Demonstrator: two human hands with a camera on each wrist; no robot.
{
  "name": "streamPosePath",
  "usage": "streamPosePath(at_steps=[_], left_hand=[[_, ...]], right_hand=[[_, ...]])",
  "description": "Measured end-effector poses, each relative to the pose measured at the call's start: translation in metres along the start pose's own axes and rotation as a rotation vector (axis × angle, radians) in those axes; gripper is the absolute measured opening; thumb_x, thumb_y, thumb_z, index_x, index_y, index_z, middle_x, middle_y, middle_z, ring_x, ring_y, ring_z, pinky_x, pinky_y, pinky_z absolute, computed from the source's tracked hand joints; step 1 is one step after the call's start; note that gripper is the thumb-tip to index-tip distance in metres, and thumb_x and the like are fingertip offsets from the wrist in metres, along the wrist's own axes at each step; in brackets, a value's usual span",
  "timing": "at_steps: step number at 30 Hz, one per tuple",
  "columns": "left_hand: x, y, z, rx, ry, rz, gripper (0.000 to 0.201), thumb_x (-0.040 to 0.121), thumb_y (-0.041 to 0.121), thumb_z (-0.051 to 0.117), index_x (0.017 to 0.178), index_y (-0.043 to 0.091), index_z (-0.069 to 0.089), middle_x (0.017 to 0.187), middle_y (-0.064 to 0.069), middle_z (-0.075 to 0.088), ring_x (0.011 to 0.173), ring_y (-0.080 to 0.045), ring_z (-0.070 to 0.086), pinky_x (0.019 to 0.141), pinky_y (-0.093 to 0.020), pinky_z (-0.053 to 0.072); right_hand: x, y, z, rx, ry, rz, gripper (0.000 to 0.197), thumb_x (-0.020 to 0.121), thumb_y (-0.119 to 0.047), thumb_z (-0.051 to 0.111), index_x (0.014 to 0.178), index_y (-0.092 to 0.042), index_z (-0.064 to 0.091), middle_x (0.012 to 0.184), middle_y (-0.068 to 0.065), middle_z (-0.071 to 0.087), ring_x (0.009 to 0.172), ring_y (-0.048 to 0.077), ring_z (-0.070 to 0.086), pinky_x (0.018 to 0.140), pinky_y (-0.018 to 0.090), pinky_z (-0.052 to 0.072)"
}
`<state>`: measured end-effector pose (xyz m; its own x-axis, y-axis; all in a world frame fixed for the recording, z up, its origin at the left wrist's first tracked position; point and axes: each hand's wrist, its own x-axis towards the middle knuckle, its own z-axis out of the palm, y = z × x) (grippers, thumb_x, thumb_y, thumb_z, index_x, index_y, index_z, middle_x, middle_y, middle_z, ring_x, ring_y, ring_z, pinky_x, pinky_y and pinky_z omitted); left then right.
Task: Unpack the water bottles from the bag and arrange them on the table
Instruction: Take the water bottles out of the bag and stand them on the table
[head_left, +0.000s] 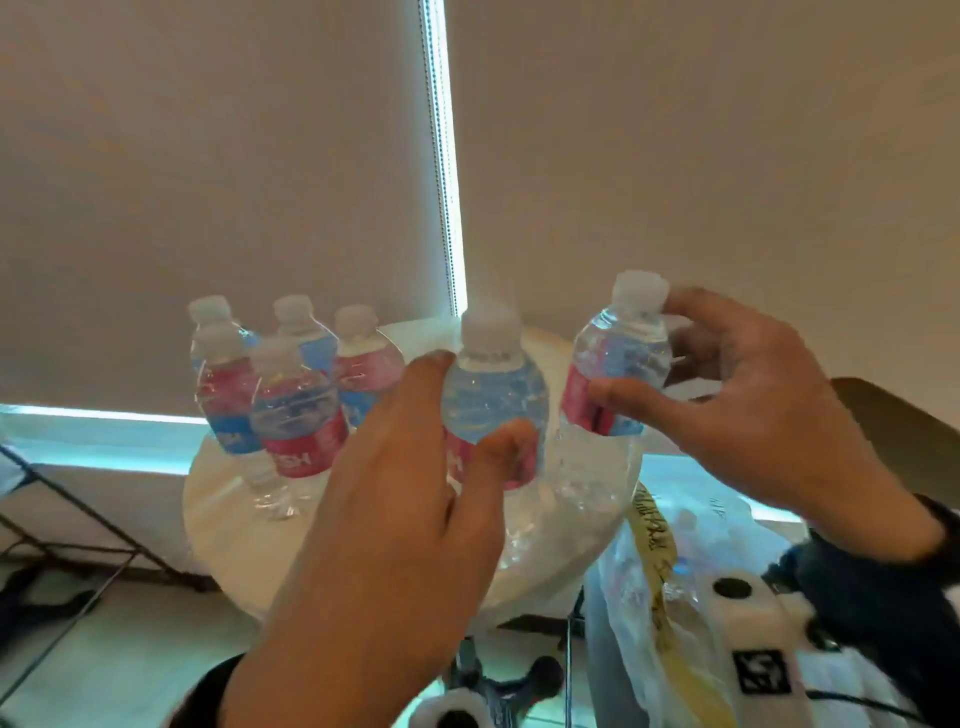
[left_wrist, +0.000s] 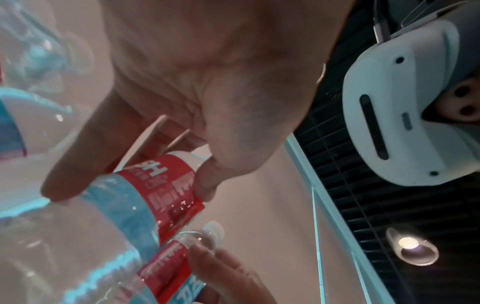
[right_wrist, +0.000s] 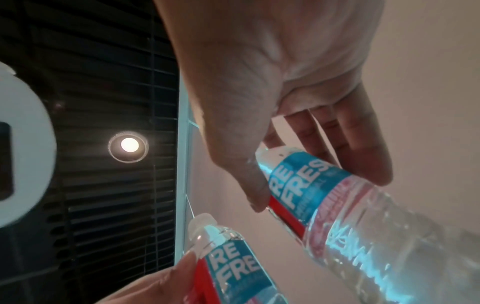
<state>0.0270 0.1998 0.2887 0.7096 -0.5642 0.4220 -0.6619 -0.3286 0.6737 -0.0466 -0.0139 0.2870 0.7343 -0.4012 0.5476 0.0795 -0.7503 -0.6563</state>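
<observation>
Two clear water bottles with red and blue labels are in my hands over the round white table (head_left: 223, 519). My left hand (head_left: 470, 400) grips the middle bottle (head_left: 493, 384) by its shoulder, thumb in front and fingers behind. My right hand (head_left: 636, 345) holds the right bottle (head_left: 618, 353), tilted left, near the table's right edge. The left wrist view shows my left hand (left_wrist: 132, 183) pinching the red-labelled bottle (left_wrist: 155, 195). In the right wrist view my right hand (right_wrist: 317, 188) holds the blue-labelled bottle (right_wrist: 306, 185). Whether either base touches the table is hidden.
Several bottles (head_left: 296, 405) stand grouped at the table's rear left. A clear plastic bag (head_left: 649, 571) with yellow print hangs below the table's right edge. A black folding frame (head_left: 78, 519) is on the floor at left. Closed blinds fill the background.
</observation>
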Motion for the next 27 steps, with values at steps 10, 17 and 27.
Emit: streamPosePath(at_steps=[10, 17, 27], left_hand=[[0.016, -0.055, 0.007, 0.07, 0.12, -0.151, 0.041, 0.098, 0.037, 0.055, 0.136, 0.031, 0.041, 0.128, 0.009, 0.054, 0.112, -0.016, 0.055, 0.087, -0.026, 0.037], [0.018, -0.06, 0.016, 0.1, 0.186, -0.152, 0.06, 0.096, 0.042, 0.056, 0.15, 0.02, 0.037, 0.14, -0.003, 0.054, 0.123, -0.025, 0.054, 0.097, -0.037, 0.044], [-0.011, -0.051, 0.028, -0.14, 0.33, 0.145, 0.052, 0.072, 0.069, 0.068, 0.12, 0.055, 0.057, 0.115, 0.031, 0.064, 0.103, 0.003, 0.063, 0.083, -0.018, 0.059]], right_hand=[[0.05, 0.01, 0.096, 0.005, -0.147, -0.012, 0.063, 0.076, -0.046, 0.079, 0.132, -0.029, 0.056, 0.109, -0.01, 0.072, 0.085, 0.003, 0.068, 0.077, 0.025, 0.06], [0.055, 0.005, 0.104, 0.035, -0.156, 0.023, 0.066, 0.076, -0.043, 0.079, 0.135, -0.026, 0.054, 0.113, -0.006, 0.071, 0.086, 0.005, 0.068, 0.073, 0.021, 0.06], [-0.009, 0.038, 0.037, 0.134, 0.063, 0.159, 0.045, 0.078, -0.037, 0.079, 0.119, -0.028, 0.063, 0.118, -0.012, 0.065, 0.095, 0.008, 0.068, 0.077, 0.024, 0.06]])
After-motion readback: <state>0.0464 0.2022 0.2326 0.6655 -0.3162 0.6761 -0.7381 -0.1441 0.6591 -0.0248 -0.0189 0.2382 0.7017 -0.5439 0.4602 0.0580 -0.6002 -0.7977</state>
